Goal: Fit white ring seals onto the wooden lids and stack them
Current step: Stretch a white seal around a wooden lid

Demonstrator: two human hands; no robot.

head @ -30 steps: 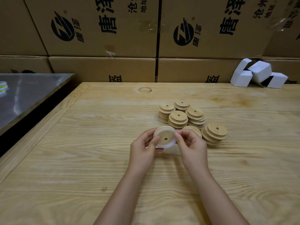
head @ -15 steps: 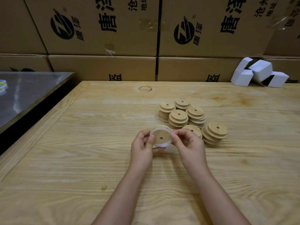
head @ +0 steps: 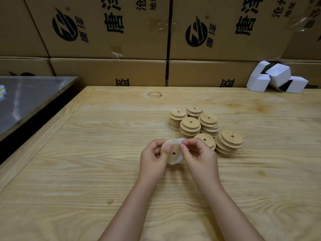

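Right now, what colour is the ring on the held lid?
White; the ring shows along the lid's lower edge, head view.

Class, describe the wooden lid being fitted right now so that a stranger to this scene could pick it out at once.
On the big wooden table, find the cluster of stacked lids near its middle. Just in front of them, the left hand and right hand grip one wooden lid. It alone is held, and it alone shows a white ring seal at its edge.
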